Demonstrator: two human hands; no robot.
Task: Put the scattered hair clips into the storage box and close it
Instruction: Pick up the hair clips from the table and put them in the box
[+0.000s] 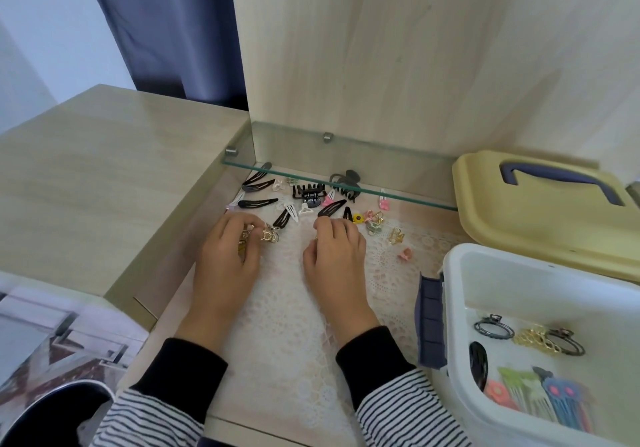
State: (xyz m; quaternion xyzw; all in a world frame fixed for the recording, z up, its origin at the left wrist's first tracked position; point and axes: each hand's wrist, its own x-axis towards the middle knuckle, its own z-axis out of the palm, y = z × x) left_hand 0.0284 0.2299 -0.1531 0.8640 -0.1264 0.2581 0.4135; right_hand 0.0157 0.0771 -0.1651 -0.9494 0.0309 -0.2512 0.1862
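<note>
Head view: two hands work over a recessed counter beneath a glass shelf, with the box standing open at the far right.
Left hand (227,249): fingers curled round a small bunch of gold metal hair clips (268,237), which are pinched at the fingertips.
Black snap clips (258,203): flat, thin metal pieces lying on the mat beyond the left hand, some of them under the shelf.
Black plastic claw clip (308,192): sits between the two hands and further back, below the shelf edge.
Right hand (334,249): fingers bent with the tips down on the mat, just beside another snap clip. I cannot tell whether it has hold of anything.
Small pastel claw clips (375,225): pink, yellow, green and gold, scattered to the right of the right hand.
Handling: all the clips look light and stiff. The flat ones probably need a fingernail under one end to lift. The claws are best pinched across the body, and the tiny ones may slip or snag in the lace.
White plastic storage box (457,308): open at the lower right, with several clips already inside.
Pale yellow lid with dark blue handle (519,218): off the box and lying behind it.
Surface: white lace mat (294,325) over pale wood, with the glass shelf (398,194) above the back.
Room: pale wood cabinet top (104,176) at left, dark blue curtain (166,24) behind it.
</note>
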